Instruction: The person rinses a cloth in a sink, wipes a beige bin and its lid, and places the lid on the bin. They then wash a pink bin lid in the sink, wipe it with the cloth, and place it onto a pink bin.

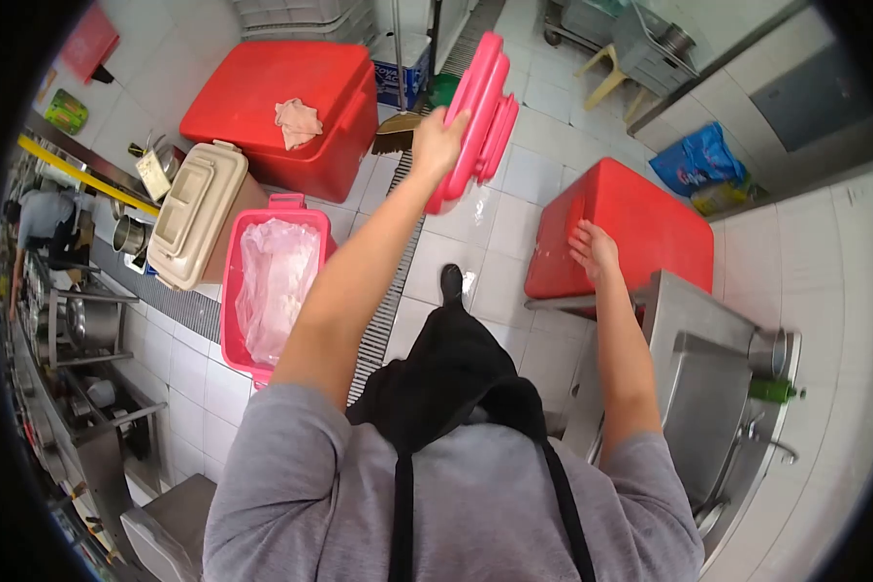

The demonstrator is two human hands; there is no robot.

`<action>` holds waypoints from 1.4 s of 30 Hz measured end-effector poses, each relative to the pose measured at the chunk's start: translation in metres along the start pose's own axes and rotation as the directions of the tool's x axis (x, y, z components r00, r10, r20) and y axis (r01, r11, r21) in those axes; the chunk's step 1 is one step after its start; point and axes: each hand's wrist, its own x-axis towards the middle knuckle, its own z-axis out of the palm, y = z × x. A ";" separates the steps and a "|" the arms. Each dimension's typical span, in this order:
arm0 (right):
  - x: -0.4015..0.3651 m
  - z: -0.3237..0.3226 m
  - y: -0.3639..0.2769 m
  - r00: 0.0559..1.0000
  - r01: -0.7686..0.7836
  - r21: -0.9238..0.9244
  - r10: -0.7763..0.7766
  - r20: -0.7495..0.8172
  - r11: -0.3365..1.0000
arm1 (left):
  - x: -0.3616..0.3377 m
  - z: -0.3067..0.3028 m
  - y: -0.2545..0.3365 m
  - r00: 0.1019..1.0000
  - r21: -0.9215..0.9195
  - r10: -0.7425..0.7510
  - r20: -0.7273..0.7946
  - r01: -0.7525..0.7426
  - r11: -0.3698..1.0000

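A pink plastic lid is held up on edge over the floor by my left hand, whose fingers close around its near side. Below and to the left stands an uncovered pink bin, lined with a clear plastic bag. My right hand holds nothing; its fingers are apart, over or beside the near left edge of a red cooler box. Whether it touches the box I cannot tell.
Beside the pink bin are a beige lidded bin and another red cooler with a cloth on top. A steel sink is at the right. A drain grate crosses the floor. Another person bends at the far left.
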 end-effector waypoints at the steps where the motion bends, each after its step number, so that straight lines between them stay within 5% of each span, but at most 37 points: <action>1: 0.019 0.005 -0.001 1.000 -0.017 -0.034 0.016 -0.015 0.999 | 0.009 0.007 -0.032 1.000 -0.045 -0.010 -0.024 0.008 0.999; 4: 0.112 0.043 0.006 0.998 0.021 -0.142 -0.028 -0.047 0.990 | 0.029 0.029 -0.127 0.990 -0.008 -0.120 -0.078 0.120 0.993; 6: 0.183 0.103 0.002 0.986 0.162 -0.221 -0.169 -0.013 0.962 | 0.036 0.038 -0.175 0.951 -0.102 -0.298 -0.083 0.289 0.952; 7: 0.214 0.144 0.000 0.960 0.280 -0.239 -0.273 0.060 0.930 | 0.040 0.033 -0.182 0.900 0.002 -0.437 0.002 0.437 0.900; 8: 0.245 0.187 -0.003 0.918 0.397 -0.247 -0.375 0.133 0.884 | 0.040 0.035 -0.195 0.877 -0.165 -0.480 -0.024 0.470 0.867; 9: 0.286 0.235 0.000 0.791 0.610 -0.373 -0.565 0.234 0.700 | 0.042 0.036 -0.212 0.867 -0.218 -0.497 -0.038 0.478 0.851; 11: 0.288 0.352 -0.021 0.482 0.871 -0.177 -0.735 0.477 0.458 | 0.041 0.047 -0.262 0.828 -0.371 -0.556 -0.073 0.495 0.786; 12: 0.288 0.407 -0.025 0.405 0.896 -0.109 -0.693 0.597 0.430 | 0.041 0.047 -0.276 0.801 -0.383 -0.590 -0.103 0.515 0.767; 14: 0.290 0.506 -0.015 0.068 0.980 0.070 -0.646 0.760 0.186 | 0.040 0.044 -0.297 0.714 -0.442 -0.693 -0.103 0.591 0.675; 15: 0.296 0.546 0.004 0.156 0.973 -0.037 -0.532 0.832 0.227 | 0.042 0.038 -0.297 0.682 -0.472 -0.721 -0.126 0.598 0.648; 18: 0.322 0.640 0.059 0.204 0.970 -0.104 -0.498 0.843 0.221 | 0.044 0.017 -0.296 0.551 -0.669 -0.823 -0.136 0.561 0.487; 20: 0.320 0.680 0.089 0.190 0.789 -0.579 -0.816 0.546 -0.203 | 0.042 0.001 -0.293 0.486 -0.730 -0.867 -0.107 0.554 0.401; 21: 0.315 0.689 0.095 0.196 0.808 -0.559 -0.810 0.553 -0.186 | 0.035 0.001 -0.301 0.487 -0.710 -0.857 -0.167 0.543 0.447; 23: 0.315 0.698 0.092 0.242 0.733 -0.559 -0.620 0.746 -0.387 | 0.027 -0.002 -0.306 0.486 -0.688 -0.841 -0.240 0.525 0.500; 24: 0.316 0.705 0.084 0.240 0.743 -0.548 -0.613 0.753 -0.383 | 0.028 -0.006 -0.306 0.475 -0.689 -0.843 -0.251 0.524 0.501; 25: 0.316 0.710 0.074 0.435 0.892 -0.451 -0.322 0.841 0.029 | 0.027 -0.009 -0.303 0.465 -0.661 -0.849 -0.249 0.559 0.500; 26: 0.316 0.713 0.065 0.441 0.792 -0.406 0.033 0.897 0.455 | 0.028 -0.010 -0.300 0.462 -0.635 -0.853 -0.244 0.589 0.500; 27: 0.308 0.706 0.064 0.505 0.319 -0.216 0.027 0.863 0.923 | 0.030 -0.009 -0.299 0.464 -0.616 -0.845 -0.266 0.592 0.519; 28: 0.308 0.700 0.051 0.500 0.332 -0.207 0.015 0.866 0.920 | 0.035 -0.012 -0.297 0.475 -0.618 -0.838 -0.270 0.582 0.529; 29: 0.308 0.689 0.034 0.467 -0.051 -0.125 0.135 0.874 0.991 | 0.038 -0.014 -0.293 0.462 -0.552 -0.833 -0.305 0.626 0.550; 30: 0.306 0.674 0.014 0.391 -0.431 -0.042 0.228 0.891 0.902 | 0.043 -0.018 -0.286 0.455 -0.480 -0.824 -0.339 0.669 0.567; 32: 0.272 0.618 -0.055 0.368 -0.509 0.102 0.109 0.923 0.855 | 0.058 -0.030 -0.267 0.482 -0.420 -0.785 -0.389 0.666 0.617; 34: 0.235 0.551 -0.121 0.290 -0.513 0.051 0.117 0.950 0.857 | 0.061 -0.048 -0.261 0.538 -0.136 -0.677 -0.503 0.724 0.676; 39: 0.207 0.373 -0.078 0.155 -0.144 0.164 -0.141 0.978 0.976 | 0.088 -0.085 -0.208 0.627 -0.168 -0.632 -0.455 0.637 0.752; 40: 0.175 0.355 -0.070 0.063 0.339 0.109 -0.138 0.988 0.934 | 0.099 -0.089 -0.181 0.664 -0.144 -0.607 -0.437 0.614 0.776; 41: 0.138 0.346 -0.061 0.008 0.745 0.054 -0.089 0.996 0.665 | 0.108 -0.092 -0.150 0.690 -0.061 -0.607 -0.393 0.640 0.766; 42: 0.082 0.359 -0.055 -0.012 0.904 0.212 -0.472 0.881 0.372 | 0.112 -0.093 -0.127 0.712 0.025 -0.608 -0.352 0.656 0.754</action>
